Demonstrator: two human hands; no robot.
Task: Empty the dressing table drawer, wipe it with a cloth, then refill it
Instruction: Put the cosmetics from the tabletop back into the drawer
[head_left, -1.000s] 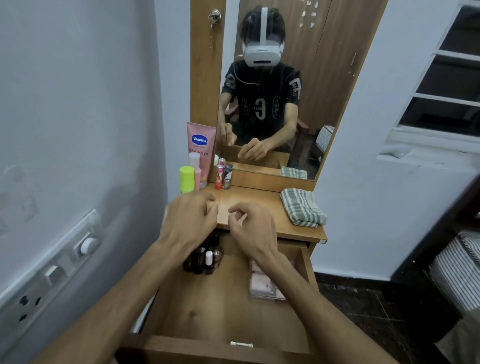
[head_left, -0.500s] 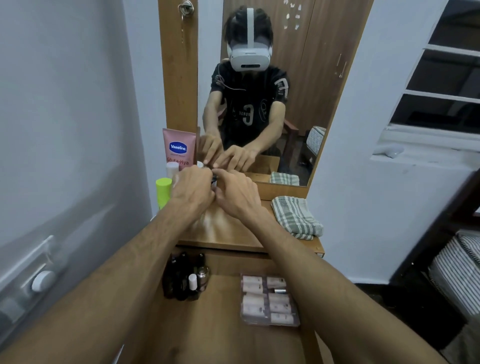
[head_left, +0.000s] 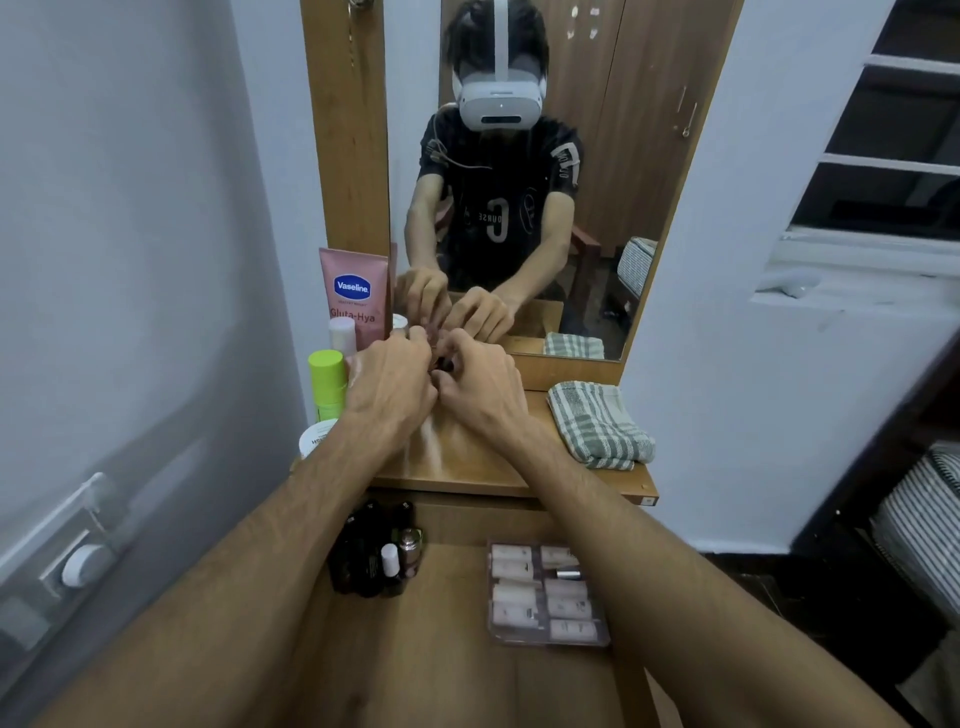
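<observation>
Hands (head_left: 439, 387) pinching sm. dark bottle (head_left: 444, 364) betw. fingertips, axis unclear, near mirror (head_left: 597, 208).

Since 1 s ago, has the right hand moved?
Yes. The right hand went from the tabletop's front edge, above the drawer, back toward the mirror, now level with the checked cloth.

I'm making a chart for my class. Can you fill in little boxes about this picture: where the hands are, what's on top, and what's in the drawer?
left hand: at the back of the tabletop, fingers bunched on something small and dark
right hand: touching the same small thing; what it is cannot be told
tabletop: pink tube, green bottle, white jar, folded cloth
drawer: open, with dark bottles at back left and a clear pack at right
cloth: lying unused at right
</observation>
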